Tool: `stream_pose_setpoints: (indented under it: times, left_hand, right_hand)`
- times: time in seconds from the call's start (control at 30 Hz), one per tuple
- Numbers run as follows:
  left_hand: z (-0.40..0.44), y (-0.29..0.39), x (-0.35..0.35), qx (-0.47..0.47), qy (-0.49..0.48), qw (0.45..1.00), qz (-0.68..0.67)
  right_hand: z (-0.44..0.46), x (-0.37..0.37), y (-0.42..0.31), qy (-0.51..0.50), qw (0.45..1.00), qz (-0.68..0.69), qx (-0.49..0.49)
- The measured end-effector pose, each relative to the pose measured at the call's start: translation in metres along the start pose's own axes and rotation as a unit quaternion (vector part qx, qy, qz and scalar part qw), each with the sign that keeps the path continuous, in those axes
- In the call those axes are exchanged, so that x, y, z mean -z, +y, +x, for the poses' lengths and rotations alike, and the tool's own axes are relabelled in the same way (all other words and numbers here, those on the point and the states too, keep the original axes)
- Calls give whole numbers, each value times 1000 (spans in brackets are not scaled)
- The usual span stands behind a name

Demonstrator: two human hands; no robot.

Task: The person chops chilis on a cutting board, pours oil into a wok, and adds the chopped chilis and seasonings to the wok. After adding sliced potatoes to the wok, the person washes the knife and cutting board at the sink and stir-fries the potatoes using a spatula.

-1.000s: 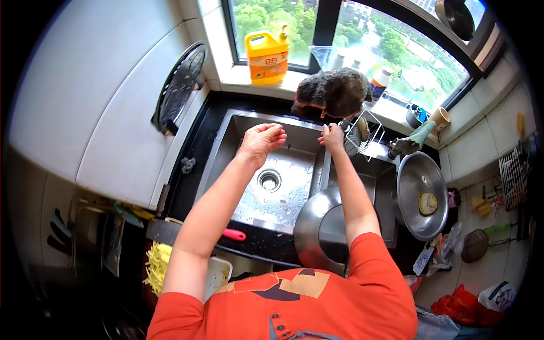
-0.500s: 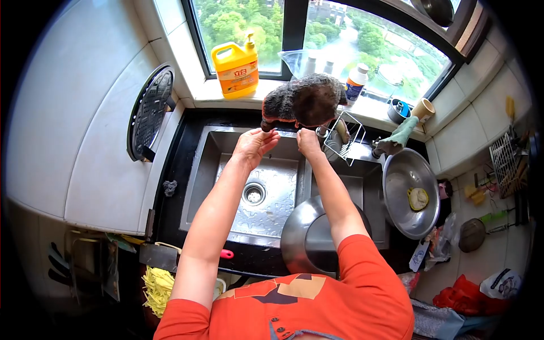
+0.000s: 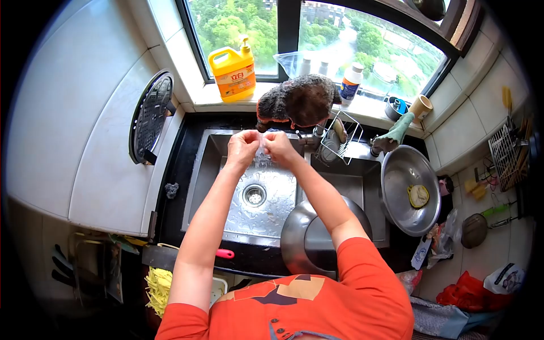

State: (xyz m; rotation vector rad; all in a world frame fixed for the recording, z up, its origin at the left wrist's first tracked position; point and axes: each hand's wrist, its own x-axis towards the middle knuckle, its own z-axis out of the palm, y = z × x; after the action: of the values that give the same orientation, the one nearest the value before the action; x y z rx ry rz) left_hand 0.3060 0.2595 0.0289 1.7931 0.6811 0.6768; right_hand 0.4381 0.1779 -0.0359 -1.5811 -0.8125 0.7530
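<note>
Over the left sink basin [image 3: 266, 195], both hands meet close together with the fingers pinched. My left hand [image 3: 242, 149] and my right hand [image 3: 281, 149] grip a small piece of clear plastic film [image 3: 262, 154], which hangs down between them; it may be a thin bag. Just beyond the fingertips is a dark, fuzzy bundle with a reddish edge [image 3: 297, 102]. The drain [image 3: 254, 195] lies below the hands, and the basin floor is wet.
A yellow detergent jug [image 3: 233, 76] and a white bottle [image 3: 351, 85] stand on the sill. To the right are a wire rack [image 3: 347, 139] and a steel bowl [image 3: 411, 221] holding a yellow-rimmed round piece [image 3: 418, 196]. A large metal pot [image 3: 294, 238] overlaps the sink front.
My hands have come together, the right one moving left. Clear film now shows between them. The view has shifted slightly.
</note>
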Motion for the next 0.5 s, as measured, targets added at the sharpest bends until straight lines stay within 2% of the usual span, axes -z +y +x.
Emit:
stream_pose_setpoints:
  times: [0.03, 0.07, 0.1, 0.17, 0.23, 0.27, 0.3, 0.33, 0.4, 0.43, 0.47, 0.5]
  left_hand:
    - [-4, -3, 5, 15, -62, 996, -60]
    - [-8, -4, 9, 8, -73, 997, -33]
    - [-14, -5, 13, -18, -56, 997, 40]
    - [-30, 3, 23, -59, -24, 980, 191]
    - [-41, -4, 31, -48, -25, 978, 203]
    - [-45, -13, 35, -105, -29, 969, 223]
    - [-49, -21, 41, -162, -32, 956, 244]
    - [-59, -19, 48, -181, -44, 943, 275]
    - [-78, -14, 59, -118, -90, 919, 364]
    - [-88, -4, 65, -76, -120, 907, 398]
    - [-99, -4, 71, -114, -110, 864, 478]
    - [-105, -5, 78, -99, -112, 866, 478]
  right_hand:
    - [0, 6, 2, 35, 983, -176, 39]
    - [-4, 17, 11, 56, 935, -345, 52]
    - [-4, 32, 24, 76, 858, -504, 67]
    - [10, 61, 69, 15, 880, -473, 47]
    - [5, 69, 68, 22, 935, -353, 19]
    - [5, 67, 72, 65, 937, -340, 42]
    - [7, 68, 74, 68, 943, -322, 41]
    - [8, 66, 78, 105, 945, -305, 59]
    - [11, 57, 83, 182, 935, -276, 128]
    - [4, 53, 63, 177, 956, -232, 41]
    - [24, 57, 87, 247, 924, -252, 146]
    - [29, 69, 81, 222, 858, -451, 105]
